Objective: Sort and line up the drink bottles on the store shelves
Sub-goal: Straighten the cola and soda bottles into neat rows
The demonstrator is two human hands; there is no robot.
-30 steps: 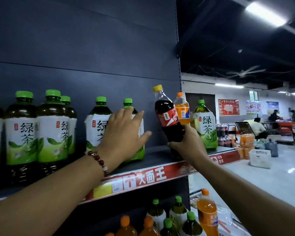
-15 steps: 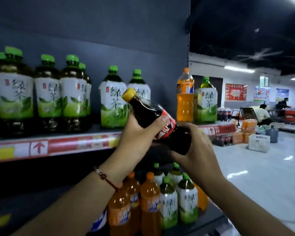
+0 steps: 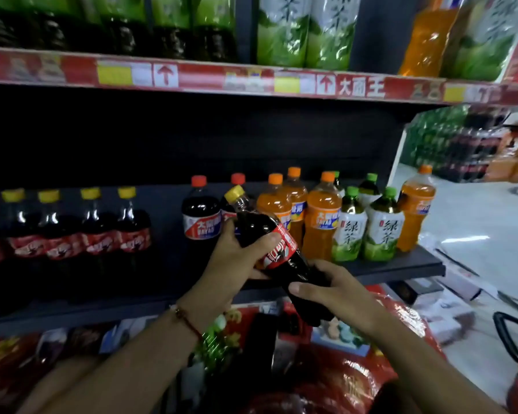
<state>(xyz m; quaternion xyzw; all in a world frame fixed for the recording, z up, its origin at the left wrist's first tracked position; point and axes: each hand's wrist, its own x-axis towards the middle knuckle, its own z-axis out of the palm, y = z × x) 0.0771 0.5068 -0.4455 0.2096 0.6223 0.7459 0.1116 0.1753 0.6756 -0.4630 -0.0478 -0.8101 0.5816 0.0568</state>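
A dark cola bottle with a yellow cap and red label is tilted in front of the middle shelf. My left hand grips its label section. My right hand grips its lower end. On the shelf behind stand several yellow-capped cola bottles at left, two red-capped cola bottles, several orange soda bottles and green tea bottles at right.
The upper shelf with a red price strip carries green tea bottles and an orange bottle. Red packaged goods lie below. The white aisle floor opens to the right, with stacked drink cases beyond.
My right hand lifted the cola bottle off the upper shelf, my left hand joined it, and both brought it down to the middle shelf level. The view tilted downward.
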